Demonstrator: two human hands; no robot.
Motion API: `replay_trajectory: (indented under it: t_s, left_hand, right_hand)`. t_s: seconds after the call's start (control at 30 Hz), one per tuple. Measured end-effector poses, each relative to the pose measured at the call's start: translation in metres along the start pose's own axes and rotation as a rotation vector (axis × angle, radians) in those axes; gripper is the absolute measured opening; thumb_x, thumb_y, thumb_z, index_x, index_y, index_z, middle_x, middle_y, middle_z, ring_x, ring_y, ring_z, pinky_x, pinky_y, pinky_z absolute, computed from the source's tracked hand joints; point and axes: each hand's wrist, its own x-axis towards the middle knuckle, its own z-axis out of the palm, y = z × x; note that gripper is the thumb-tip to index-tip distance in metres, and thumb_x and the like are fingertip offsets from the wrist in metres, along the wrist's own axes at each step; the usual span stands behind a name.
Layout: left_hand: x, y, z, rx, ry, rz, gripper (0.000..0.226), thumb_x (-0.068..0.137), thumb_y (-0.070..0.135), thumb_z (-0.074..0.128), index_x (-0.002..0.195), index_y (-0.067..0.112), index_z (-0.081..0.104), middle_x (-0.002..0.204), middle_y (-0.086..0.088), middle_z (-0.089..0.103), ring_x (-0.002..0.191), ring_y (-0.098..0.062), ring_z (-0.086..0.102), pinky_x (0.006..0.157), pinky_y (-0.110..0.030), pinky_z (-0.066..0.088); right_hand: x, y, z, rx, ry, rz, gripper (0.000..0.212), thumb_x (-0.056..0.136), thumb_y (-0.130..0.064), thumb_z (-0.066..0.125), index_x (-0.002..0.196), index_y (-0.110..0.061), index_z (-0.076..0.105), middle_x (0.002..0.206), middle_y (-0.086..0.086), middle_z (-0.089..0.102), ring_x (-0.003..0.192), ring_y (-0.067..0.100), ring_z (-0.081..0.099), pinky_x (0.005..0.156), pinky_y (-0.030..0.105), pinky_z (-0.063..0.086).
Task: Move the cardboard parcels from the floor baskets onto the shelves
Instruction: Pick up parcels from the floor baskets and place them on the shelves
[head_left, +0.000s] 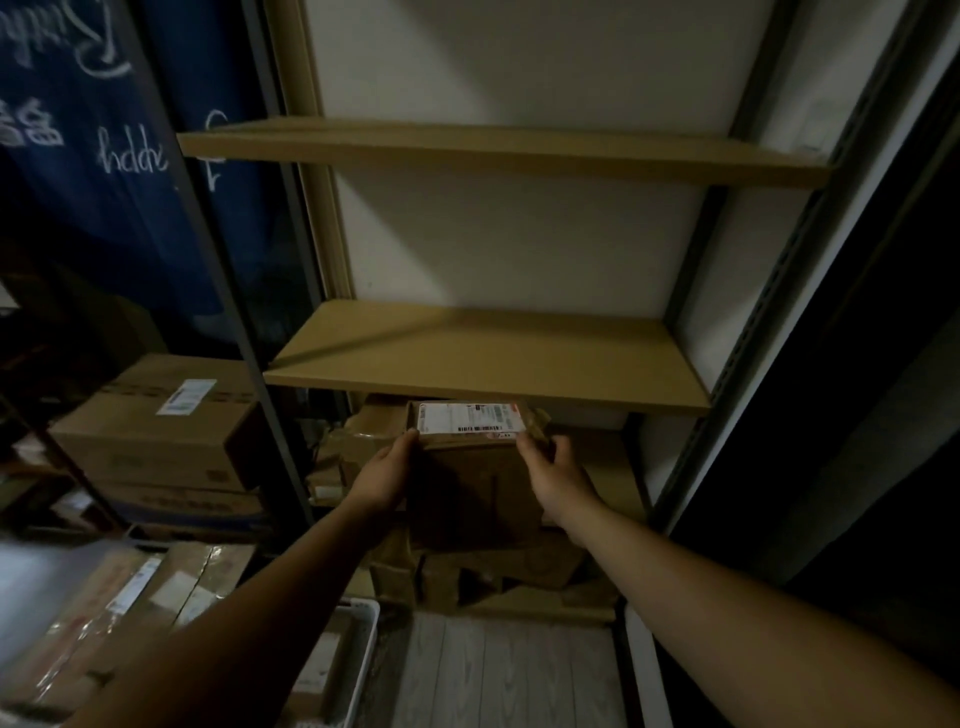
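blue banner (78, 156), white lettering | pale plank floor (493, 670) | white wall (519, 244)

Bottom shelf (545, 613) piled with cardboard parcels (498, 566), basket (363, 639) on floor (509, 670)

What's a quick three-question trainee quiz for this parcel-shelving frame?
1. True or false: only the left hand grips the labelled cardboard parcel.
2. The white shipping label sits on the parcel's: A) top face, B) underside, C) left side.
3. How many wooden shelf boards show above the parcel?
Key: 1. False; the right hand grips it too. 2. A. 3. Two.
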Motion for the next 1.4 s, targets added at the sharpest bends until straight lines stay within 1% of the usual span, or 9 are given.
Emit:
replay_trajectory:
  t_s: [0.17, 0.23, 0.4, 0.53, 0.8, 0.87, 1.07, 1.27, 1.4]
  left_hand:
    - [-0.005, 0.021, -0.007, 0.010, -0.044, 0.060, 0.012, 0.097, 0.034, 0.047, 0.096, 0.030, 0.059, 0.100, -0.001, 0.062, 0.090, -0.017, 0.058, 0.076, -0.036, 0.047]
    - [-0.005, 0.030, -0.008, -0.013, -0.047, 0.096, 0.010, 0.098, 0.029, 0.048, 0.096, 0.030, 0.058, 0.099, 0.000, 0.061, 0.089, -0.015, 0.058, 0.070, -0.033, 0.046]
    - [-0.002, 0.044, -0.014, -0.037, -0.035, 0.121, 0.012, 0.095, 0.020, 0.050, 0.103, 0.026, 0.057, 0.107, -0.004, 0.061, 0.099, -0.019, 0.057, 0.087, -0.042, 0.044]
    - [-0.004, 0.049, -0.016, -0.082, -0.026, 0.146, 0.026, 0.094, 0.018, 0.053, 0.120, 0.021, 0.050, 0.111, -0.006, 0.060, 0.100, -0.021, 0.058, 0.087, -0.042, 0.047]
    - [0.000, 0.049, -0.018, -0.099, 0.065, 0.183, 0.067, 0.092, 0.030, 0.061, 0.146, 0.035, 0.022, 0.108, -0.002, 0.055, 0.094, -0.025, 0.062, 0.079, -0.049, 0.055]
    - [-0.001, 0.048, -0.018, -0.042, 0.021, 0.153, 0.056, 0.092, 0.027, 0.060, 0.143, 0.027, 0.035, 0.105, -0.004, 0.060, 0.091, -0.026, 0.066, 0.074, -0.045, 0.058]
    - [-0.001, 0.042, -0.007, -0.113, 0.041, 0.150, 0.031, 0.095, 0.021, 0.056, 0.122, 0.008, 0.048, 0.109, -0.013, 0.062, 0.092, -0.028, 0.067, 0.081, -0.047, 0.057]
    - [-0.007, 0.039, 0.008, -0.141, -0.023, 0.172, 0.044, 0.094, 0.017, 0.055, 0.136, 0.019, 0.042, 0.109, -0.007, 0.061, 0.094, -0.024, 0.067, 0.074, -0.038, 0.057]
    - [-0.016, 0.040, 0.002, 0.088, -0.155, 0.133, 0.043, 0.096, 0.022, 0.053, 0.137, 0.027, 0.043, 0.108, 0.000, 0.063, 0.092, -0.017, 0.066, 0.068, -0.032, 0.057]
  right_hand:
    - [0.002, -0.018, -0.004, 0.061, 0.036, -0.040, 0.037, 0.095, -0.054, 0.047, 0.117, -0.025, 0.042, 0.104, 0.002, 0.055, 0.091, 0.020, 0.056, 0.084, 0.039, 0.050]
    - [0.003, -0.027, -0.003, 0.106, 0.023, -0.065, 0.039, 0.094, -0.050, 0.051, 0.121, -0.023, 0.043, 0.108, 0.003, 0.057, 0.099, 0.024, 0.058, 0.090, 0.044, 0.050]
    - [-0.001, -0.044, 0.000, 0.209, -0.001, -0.116, 0.048, 0.092, -0.030, 0.059, 0.133, -0.019, 0.036, 0.124, 0.008, 0.055, 0.112, 0.028, 0.055, 0.098, 0.048, 0.047]
    - [-0.002, -0.050, -0.004, 0.227, 0.039, -0.164, 0.042, 0.091, -0.016, 0.059, 0.126, -0.016, 0.035, 0.111, 0.005, 0.054, 0.090, 0.015, 0.056, 0.068, 0.028, 0.047]
    - [-0.006, -0.061, -0.011, 0.256, 0.108, -0.277, 0.019, 0.094, -0.009, 0.052, 0.110, -0.019, 0.055, 0.089, -0.006, 0.064, 0.077, 0.009, 0.062, 0.054, 0.014, 0.042]
    - [-0.007, -0.064, -0.012, 0.226, 0.130, -0.300, 0.017, 0.095, -0.013, 0.054, 0.111, -0.019, 0.058, 0.086, -0.008, 0.065, 0.074, 0.004, 0.061, 0.052, 0.011, 0.041]
    - [-0.006, -0.071, -0.007, 0.257, 0.135, -0.274, 0.077, 0.090, -0.022, 0.067, 0.151, -0.023, 0.021, 0.139, 0.003, 0.048, 0.121, 0.024, 0.054, 0.084, 0.031, 0.048]
    - [-0.014, -0.065, 0.011, 0.229, -0.019, -0.263, 0.067, 0.094, -0.011, 0.060, 0.149, -0.020, 0.024, 0.143, 0.005, 0.049, 0.131, 0.025, 0.047, 0.101, 0.037, 0.042]
    - [-0.014, -0.061, 0.000, 0.199, -0.089, -0.251, 0.055, 0.098, -0.013, 0.053, 0.148, -0.022, 0.032, 0.141, 0.005, 0.051, 0.126, 0.025, 0.052, 0.079, 0.027, 0.051]
